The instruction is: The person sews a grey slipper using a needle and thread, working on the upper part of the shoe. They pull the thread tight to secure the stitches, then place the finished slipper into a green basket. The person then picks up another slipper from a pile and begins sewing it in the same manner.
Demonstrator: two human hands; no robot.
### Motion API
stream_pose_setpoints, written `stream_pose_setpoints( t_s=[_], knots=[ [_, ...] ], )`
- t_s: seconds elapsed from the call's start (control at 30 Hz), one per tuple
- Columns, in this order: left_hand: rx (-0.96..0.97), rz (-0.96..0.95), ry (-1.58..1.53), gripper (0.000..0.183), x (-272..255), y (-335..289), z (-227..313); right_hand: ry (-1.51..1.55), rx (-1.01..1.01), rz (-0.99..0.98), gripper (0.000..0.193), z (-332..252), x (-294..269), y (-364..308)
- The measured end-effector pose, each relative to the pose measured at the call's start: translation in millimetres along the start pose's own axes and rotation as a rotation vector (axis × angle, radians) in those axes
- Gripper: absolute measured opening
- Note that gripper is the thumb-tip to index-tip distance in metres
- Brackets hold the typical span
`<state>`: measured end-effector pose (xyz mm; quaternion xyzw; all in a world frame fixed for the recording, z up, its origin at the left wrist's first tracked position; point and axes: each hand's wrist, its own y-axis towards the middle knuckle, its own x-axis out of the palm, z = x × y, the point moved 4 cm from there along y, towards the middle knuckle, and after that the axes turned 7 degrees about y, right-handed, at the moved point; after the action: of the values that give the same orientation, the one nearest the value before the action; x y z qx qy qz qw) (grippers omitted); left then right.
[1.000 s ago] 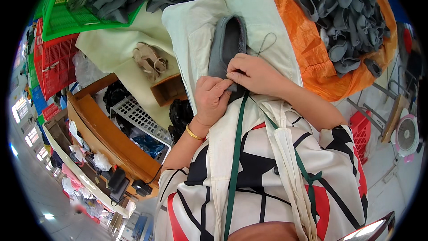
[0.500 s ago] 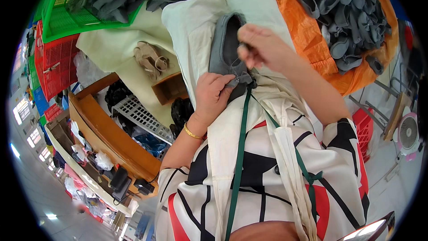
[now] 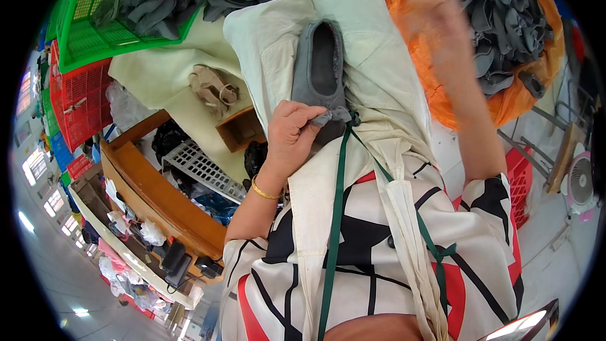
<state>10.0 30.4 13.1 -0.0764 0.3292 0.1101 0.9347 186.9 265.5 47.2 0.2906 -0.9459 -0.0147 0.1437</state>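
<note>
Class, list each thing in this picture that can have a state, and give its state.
Gray shoe: on the pale cushion, opening upward
Left hand: closed on the gray bow
Right hand: apart from the shoe, blurred; grip unclear
Orange sack: open, holding gray shoes
Green basket: holding similar shoes
Fan: running or not, cannot tell

On the left there are bright rectangular windows (image 3: 34, 169) and a long white lamp (image 3: 25, 221), beyond curved brown wooden furniture (image 3: 163, 189). On the right lies a pale, smooth floor (image 3: 549, 271).
</note>
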Motion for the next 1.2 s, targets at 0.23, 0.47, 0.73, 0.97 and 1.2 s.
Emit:
stream_pose_setpoints(
  t_s=[0.23,0.47,0.73,0.97,1.2],
  knots=[
    [-0.031,-0.041,-0.097,0.027,6,0,-7,-0.851,-0.403,-0.742,0.008,57,80,-67],
    [-0.106,-0.022,-0.106,0.02,7,2,-8,-0.942,-0.545,-0.561,0.011,56,89,-58],
    [-0.155,-0.097,-0.012,0.014,7,5,-15,-0.839,-0.398,-0.25,0.02,72,97,-43],
    [-0.464,0.097,-0.008,0.044,-3,-27,-15,-0.738,-0.347,-0.234,0.015,60,83,-43],
    [-0.602,-0.019,-0.329,0.039,17,-52,-48,-0.793,-0.42,-0.264,0.009,33,99,-39]
  ],
)
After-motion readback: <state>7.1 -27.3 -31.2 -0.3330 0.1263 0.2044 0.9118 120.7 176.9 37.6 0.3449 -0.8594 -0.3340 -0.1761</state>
